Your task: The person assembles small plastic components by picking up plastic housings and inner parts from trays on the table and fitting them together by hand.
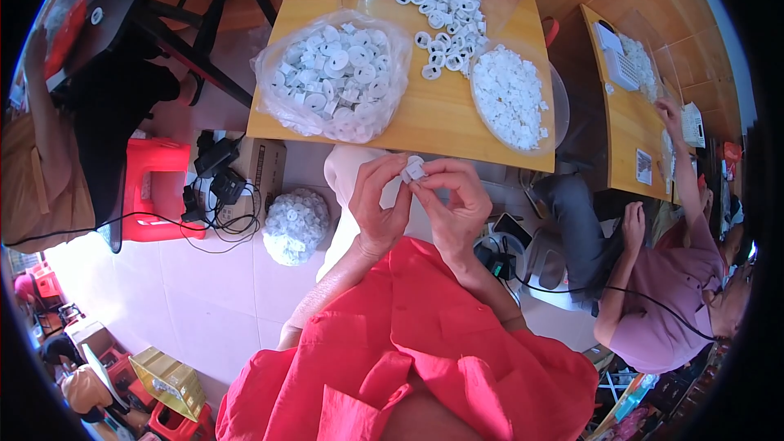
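Note:
Just off the table's near edge, my left hand (379,202) and my right hand (454,206) meet, fingertips pinched together. Between them they grip a small white plastic part (414,170), whose finer shape is partly covered by my fingers. Beyond it on the wooden table (433,126) sits a clear plastic bag (339,73) heaped with round white plastic parts. To the right lies a shallow tray (512,98) full of small white pieces. Behind these, several round white ring-like parts (441,20) with dark centres are spread loose on the tabletop.
A tied bag of white parts (296,226) stands on the floor left of my legs. Near it are a red stool (155,188), a cardboard box (263,171) and black cables. At right a co-worker in a pink shirt (665,298) sits by another table (625,135); another person is at left.

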A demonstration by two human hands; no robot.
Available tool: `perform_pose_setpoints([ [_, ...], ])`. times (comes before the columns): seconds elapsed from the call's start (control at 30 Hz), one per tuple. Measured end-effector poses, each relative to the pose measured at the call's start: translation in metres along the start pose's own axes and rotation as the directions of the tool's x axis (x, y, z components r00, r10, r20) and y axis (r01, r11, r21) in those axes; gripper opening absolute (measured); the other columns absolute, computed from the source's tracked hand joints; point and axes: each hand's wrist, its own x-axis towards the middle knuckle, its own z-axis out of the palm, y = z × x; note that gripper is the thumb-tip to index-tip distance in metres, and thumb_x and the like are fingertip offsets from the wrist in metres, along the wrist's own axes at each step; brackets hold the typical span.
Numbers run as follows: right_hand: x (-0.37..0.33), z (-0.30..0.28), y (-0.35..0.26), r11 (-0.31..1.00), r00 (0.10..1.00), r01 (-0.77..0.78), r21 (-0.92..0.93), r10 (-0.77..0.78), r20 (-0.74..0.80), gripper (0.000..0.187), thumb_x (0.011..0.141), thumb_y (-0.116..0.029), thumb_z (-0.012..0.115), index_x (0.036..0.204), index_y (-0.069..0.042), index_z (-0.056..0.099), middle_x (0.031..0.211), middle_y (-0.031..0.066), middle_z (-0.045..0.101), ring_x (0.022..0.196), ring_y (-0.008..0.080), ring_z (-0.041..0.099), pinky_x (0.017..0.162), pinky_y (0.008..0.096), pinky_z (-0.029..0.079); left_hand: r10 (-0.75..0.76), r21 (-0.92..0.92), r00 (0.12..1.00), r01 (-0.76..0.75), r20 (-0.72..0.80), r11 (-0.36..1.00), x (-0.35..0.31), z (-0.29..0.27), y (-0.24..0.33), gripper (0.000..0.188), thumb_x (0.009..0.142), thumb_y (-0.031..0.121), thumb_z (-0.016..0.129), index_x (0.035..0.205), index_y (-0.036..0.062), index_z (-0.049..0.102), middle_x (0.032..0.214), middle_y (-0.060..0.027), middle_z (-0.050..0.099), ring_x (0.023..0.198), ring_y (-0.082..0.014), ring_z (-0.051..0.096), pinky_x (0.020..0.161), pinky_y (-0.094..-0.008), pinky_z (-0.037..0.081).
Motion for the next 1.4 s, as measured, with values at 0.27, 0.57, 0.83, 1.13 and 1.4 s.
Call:
perform_pose_setpoints([
  [0.27,0.004,-0.006,0.011,0.989,0.992,-0.097,0.115,0.088,0.088,0.023,0.068,0.007,0.07,0.087,0.0,0.059,0.091,0.0076,0.06,0.082,0.0139,0.058,0.072,0.0242,0.046,0.016,0.019,0.998,-0.015,-0.054,1.0,0.004,0.002,0.007,0.042,0.064,-0.016,0.061,0.101,0.0004,0.057,0.1,-0.0155,0.06,0.091,-0.0283,0.06,0.076,-0.0319,0.05],
  [0.57,0.014,-0.017,0.011,0.562,0.766,-0.637,0.527,0.539,0.351,0.037,0.068,0.01,0.067,0.1,-0.001,0.054,0.093,0.0054,0.058,0.084,0.0108,0.056,0.078,0.0225,0.047,0.063,0.072,0.998,-0.064,0.012,0.995,0.005,0.001,0.011,0.043,0.064,-0.017,0.061,0.102,0.0026,0.058,0.101,-0.0149,0.059,0.091,-0.0275,0.06,0.074,-0.0319,0.051],
  [0.83,0.015,-0.02,0.017,0.851,0.868,-0.486,0.199,0.442,0.228,0.036,0.067,0.009,0.068,0.1,-0.001,0.057,0.09,0.0034,0.06,0.078,0.0094,0.055,0.07,0.0225,0.047,-0.46,-0.386,0.884,0.455,0.088,0.802,0.003,0.005,0.019,0.04,0.072,-0.014,0.054,0.109,0.0004,0.054,0.097,-0.0093,0.056,0.092,-0.0219,0.059,0.076,-0.0296,0.049],
  [1.13,0.019,-0.018,0.014,0.967,0.94,-0.137,-0.214,0.195,0.278,0.041,0.066,0.01,0.066,0.104,-0.003,0.057,0.088,0.0067,0.059,0.074,0.0144,0.056,0.062,0.0226,0.046,-0.534,-0.172,0.753,0.627,0.384,0.76,0.015,-0.011,-0.001,0.032,0.077,-0.001,0.064,0.109,-0.0002,0.058,0.093,-0.0034,0.052,0.076,-0.0084,0.053,0.067,-0.021,0.045],
  [1.4,0.013,-0.017,0.025,0.983,0.961,-0.116,-0.139,0.147,0.235,0.035,0.069,0.009,0.065,0.101,-0.002,0.055,0.094,0.0082,0.054,0.077,0.0139,0.057,0.06,0.0217,0.047,-0.653,-0.448,0.633,0.768,0.416,0.458,0.01,-0.009,-0.003,0.021,0.083,0.001,0.06,0.104,0.0018,0.06,0.085,-0.0018,0.055,0.078,-0.0082,0.056,0.069,-0.0207,0.048],
])
